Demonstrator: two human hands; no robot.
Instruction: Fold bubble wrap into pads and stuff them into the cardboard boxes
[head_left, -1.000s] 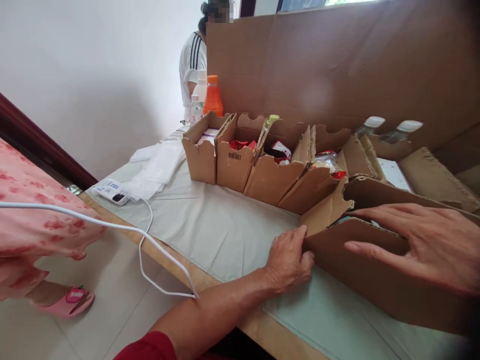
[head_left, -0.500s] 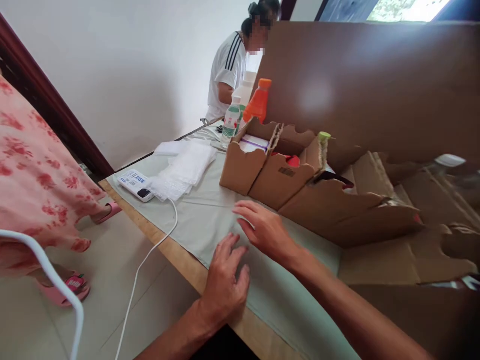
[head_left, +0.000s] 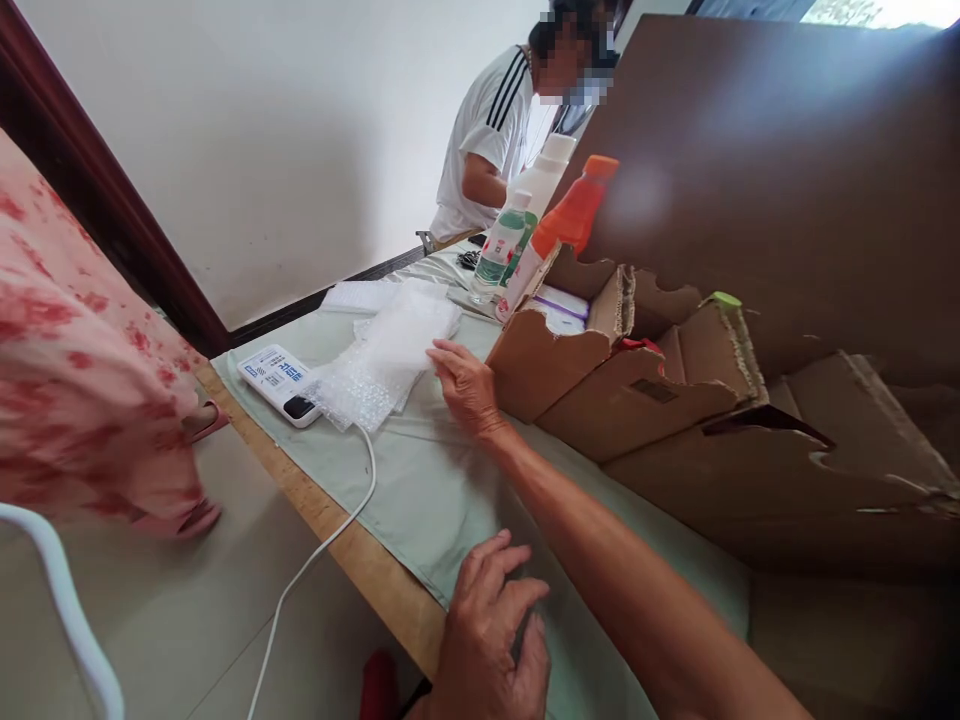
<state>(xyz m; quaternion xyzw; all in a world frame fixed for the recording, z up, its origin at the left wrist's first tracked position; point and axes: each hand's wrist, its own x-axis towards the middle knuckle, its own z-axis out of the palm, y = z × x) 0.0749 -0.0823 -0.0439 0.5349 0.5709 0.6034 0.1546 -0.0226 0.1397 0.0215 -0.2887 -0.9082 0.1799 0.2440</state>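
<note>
My right hand (head_left: 466, 390) stretches out at the right edge of a pile of clear bubble wrap bags (head_left: 405, 335). Its fingertips meet or just overlap that edge, with the fingers extended and nothing visibly gripped. My left hand (head_left: 495, 625) hovers over the near side of the table, fingers apart and curved, holding nothing. Partly under the left end of the bags lies a white power bank (head_left: 276, 382) with blue print and a dark panel. A white cable (head_left: 330, 540) runs from beneath the bags over the table edge.
Cardboard bins (head_left: 600, 390) line the right side beside my right forearm. Behind them stand a clear bottle (head_left: 501, 250) and an orange bottle (head_left: 581, 210). A person in a white shirt (head_left: 484, 140) is at the far end; someone in pink floral clothing (head_left: 82, 360) stands left.
My right hand has reached forward to the bags' edge. My left hand has shifted toward me and slightly right in view. The camera view has shifted too.
</note>
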